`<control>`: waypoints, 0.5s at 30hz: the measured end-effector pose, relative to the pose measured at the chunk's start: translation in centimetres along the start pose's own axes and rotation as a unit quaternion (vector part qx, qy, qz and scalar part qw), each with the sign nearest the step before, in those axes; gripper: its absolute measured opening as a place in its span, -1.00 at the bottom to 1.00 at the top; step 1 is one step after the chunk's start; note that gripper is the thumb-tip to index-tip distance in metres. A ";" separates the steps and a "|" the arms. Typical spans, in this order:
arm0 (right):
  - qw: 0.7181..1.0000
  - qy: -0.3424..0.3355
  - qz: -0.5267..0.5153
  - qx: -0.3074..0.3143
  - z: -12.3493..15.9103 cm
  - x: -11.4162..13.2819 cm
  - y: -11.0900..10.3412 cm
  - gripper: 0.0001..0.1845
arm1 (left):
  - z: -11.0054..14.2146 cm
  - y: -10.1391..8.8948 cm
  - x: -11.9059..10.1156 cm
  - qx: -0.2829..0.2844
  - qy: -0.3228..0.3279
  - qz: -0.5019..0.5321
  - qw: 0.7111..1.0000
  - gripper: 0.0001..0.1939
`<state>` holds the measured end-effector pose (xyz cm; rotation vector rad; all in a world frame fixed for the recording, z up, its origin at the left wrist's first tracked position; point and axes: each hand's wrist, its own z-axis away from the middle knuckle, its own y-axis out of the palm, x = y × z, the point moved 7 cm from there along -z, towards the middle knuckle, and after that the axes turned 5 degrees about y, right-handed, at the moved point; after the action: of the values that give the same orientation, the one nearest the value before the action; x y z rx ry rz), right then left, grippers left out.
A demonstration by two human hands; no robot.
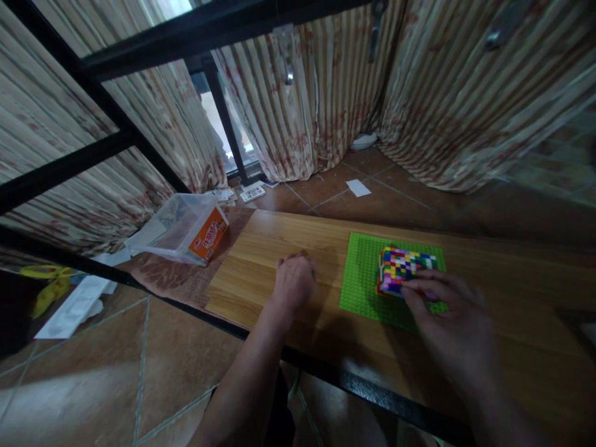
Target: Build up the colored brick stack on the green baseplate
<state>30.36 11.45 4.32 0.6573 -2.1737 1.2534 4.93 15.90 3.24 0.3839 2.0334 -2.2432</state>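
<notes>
A block of many-coloured toy building bricks (393, 267) stands on a green studded baseplate (358, 279), which lies on the wooden tabletop. My right hand (447, 310) reaches over the baseplate's right part. Its thumb and forefinger pinch together at the near side of the bricks, and whatever they hold is too small to make out. My left hand (295, 279) is closed above the wood, to the left of the baseplate. A small speck of green shows at its fingers, but its contents are hidden.
A clear plastic bin (177, 226) with an orange label stands beyond the table's left end. A black metal frame (116, 139) crosses the upper left, and a dark bar (354, 382) runs along the near edge. Striped curtains (326, 105) hang behind.
</notes>
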 end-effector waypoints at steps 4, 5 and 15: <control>1.000 0.000 -0.011 0.002 0.0 0.3 0.0 -0.75 | -0.4 -0.2 -0.4 -0.005 0.008 0.002 1.000 -0.72; 1.000 0.001 -0.016 0.003 -0.1 0.3 0.0 -0.76 | -0.5 -0.3 -0.5 -0.009 0.012 0.008 1.000 -0.72; 0.993 0.046 -0.104 -0.008 -0.3 0.5 -0.2 -0.86 | 0.6 -0.3 -7.1 -0.100 0.196 0.297 0.929 -0.80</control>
<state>30.18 11.50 4.92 0.7823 -1.9823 1.1318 11.67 14.59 5.30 1.3113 1.9144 -1.6680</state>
